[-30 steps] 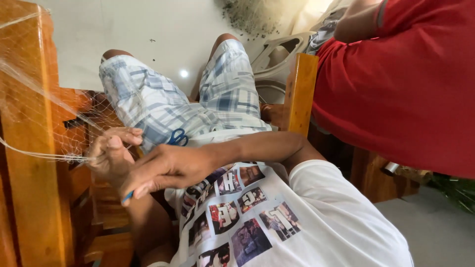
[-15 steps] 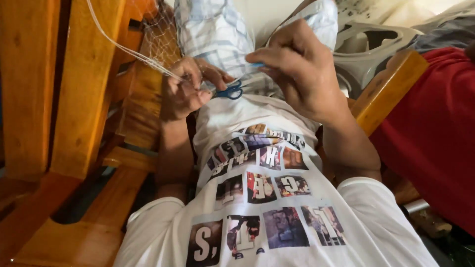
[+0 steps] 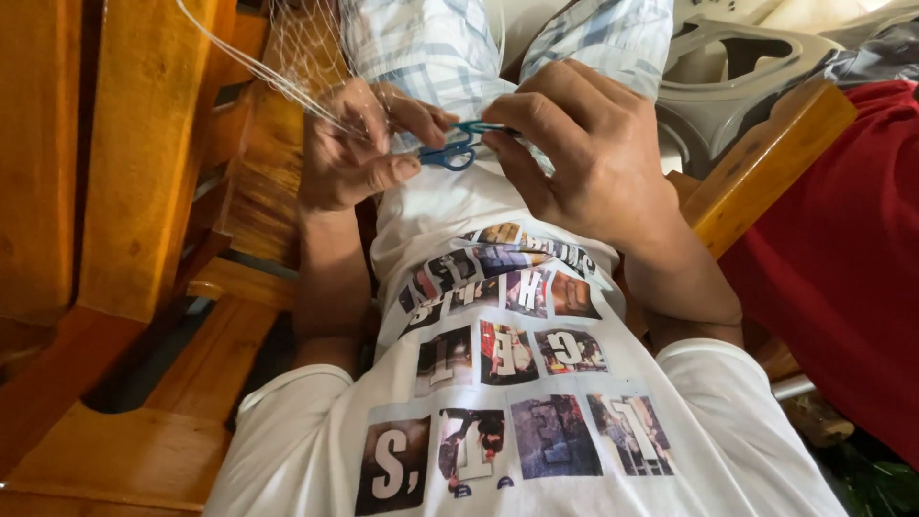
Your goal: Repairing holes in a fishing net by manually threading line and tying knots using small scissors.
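Note:
My left hand (image 3: pixel 352 146) is closed around a bunch of thin white net strands (image 3: pixel 251 65) that run up and to the left past the wooden frame. My right hand (image 3: pixel 576 148) pinches a small pair of blue-handled scissors (image 3: pixel 458 149) at its fingertips. The scissors lie between the two hands, and one handle loop touches my left thumb. Both hands hover above my lap, over plaid shorts (image 3: pixel 436 43) and a white printed T-shirt (image 3: pixel 498 383). The scissor blades are hidden by the fingers.
An orange wooden chair frame (image 3: pixel 115 191) fills the left side, and its other armrest (image 3: pixel 766 158) slants at the right. Another person in a red shirt (image 3: pixel 842 278) sits close on the right. A grey plastic chair (image 3: pixel 737 81) stands behind the armrest.
The view has swung so that my chest lies below and my hands sit in the upper middle. My right hand with the scissors has closed in on my left hand, which still holds the net.

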